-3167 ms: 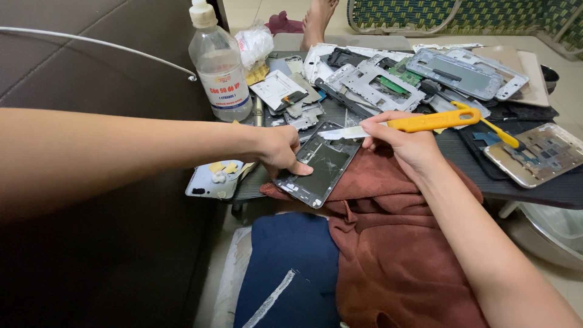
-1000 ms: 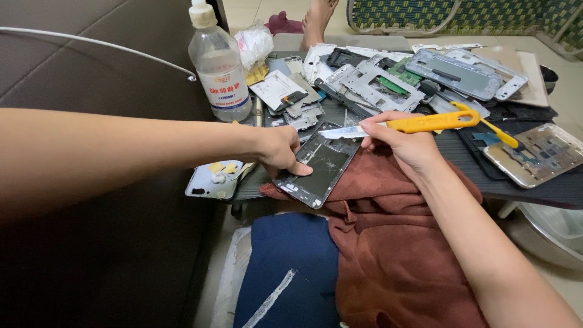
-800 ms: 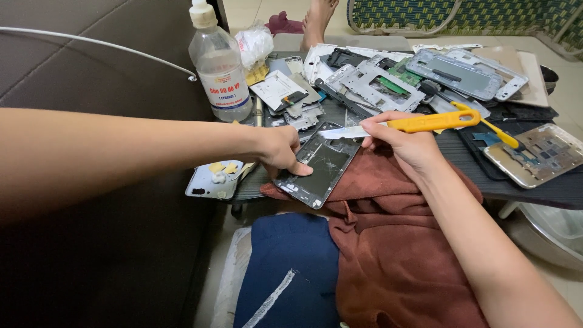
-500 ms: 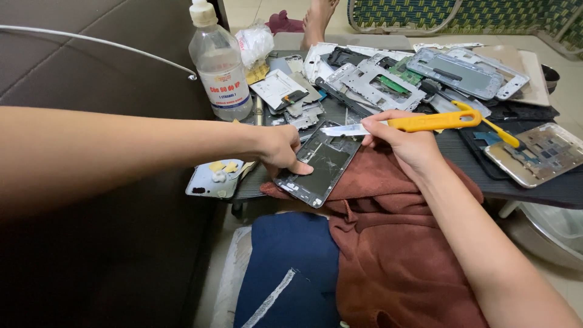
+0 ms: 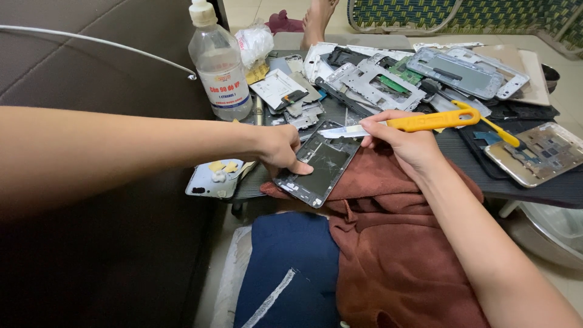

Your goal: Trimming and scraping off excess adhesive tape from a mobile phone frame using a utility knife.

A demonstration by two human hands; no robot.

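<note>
A clear plastic bottle [image 5: 218,64] with a white cap stands far left, wearing a white label [image 5: 226,90] with red print. Near centre, a cracked dark phone screen [image 5: 320,165] lies tilted in its frame, the left hand [image 5: 280,147] resting on its left edge.

A low dark bench [image 5: 534,189] fills the upper right of the frame, crowded with parts. A clear plastic bottle [image 5: 220,64] stands at its upper left corner. Grey phone frames [image 5: 379,82] and a silver back cover [image 5: 540,152] lie across it. A cracked phone panel [image 5: 319,167] overhangs the near edge on a rust-red cloth [image 5: 388,182].
</note>
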